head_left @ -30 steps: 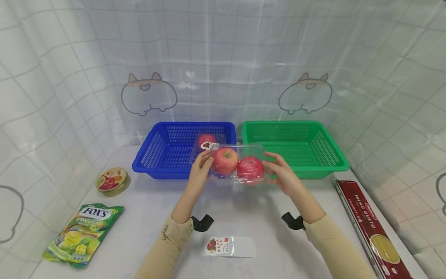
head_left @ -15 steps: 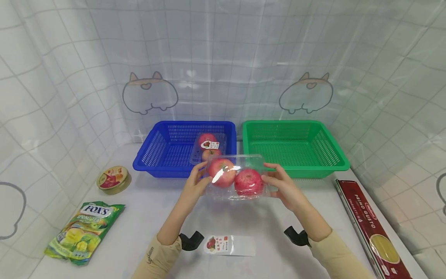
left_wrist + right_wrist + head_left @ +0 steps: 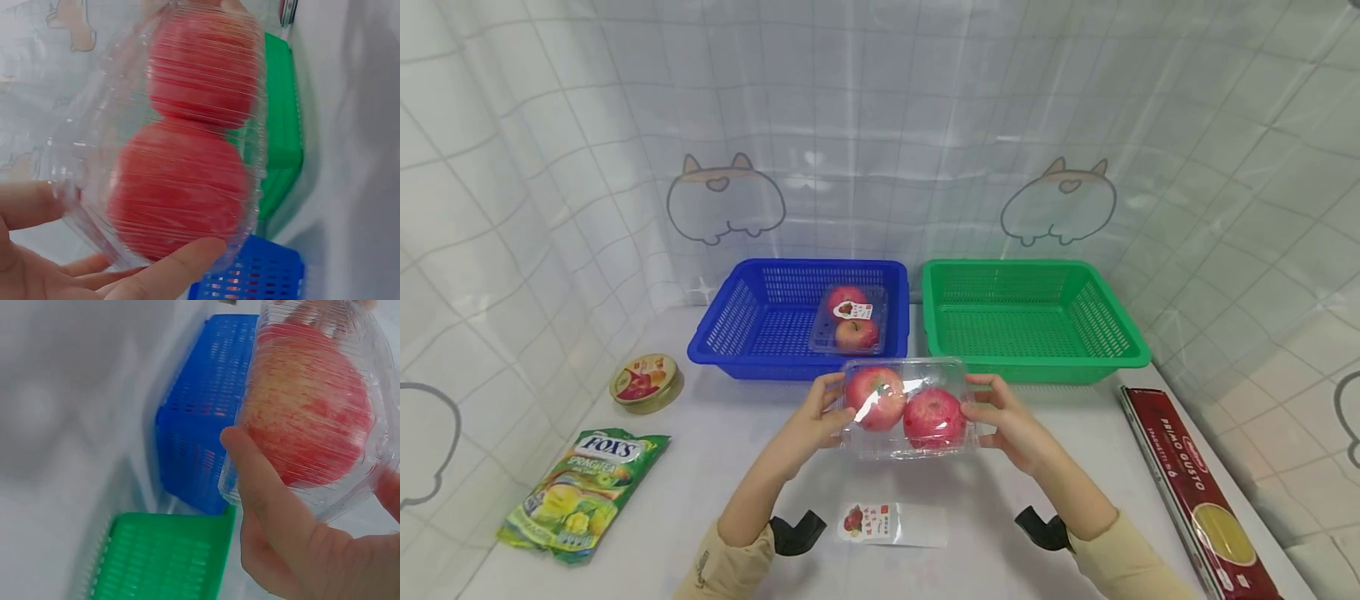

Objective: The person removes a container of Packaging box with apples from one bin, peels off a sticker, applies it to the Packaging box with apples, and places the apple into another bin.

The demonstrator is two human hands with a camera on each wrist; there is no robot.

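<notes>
Together, both hands (image 3: pixel 816 412) (image 3: pixel 1011 421) grip a clear ribbed plastic clamshell (image 3: pixel 910 408) holding two round red apples (image 3: pixel 934 417).

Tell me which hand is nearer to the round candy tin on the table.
Left. The left hand grips the near-side end of the clear apple pack, on the same side as the round candy tin; the right hand grips the pack's far end, farther away.

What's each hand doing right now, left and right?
Left hand: grips the left end of the clear apple pack.
Right hand: grips the right end of the same pack.
</notes>
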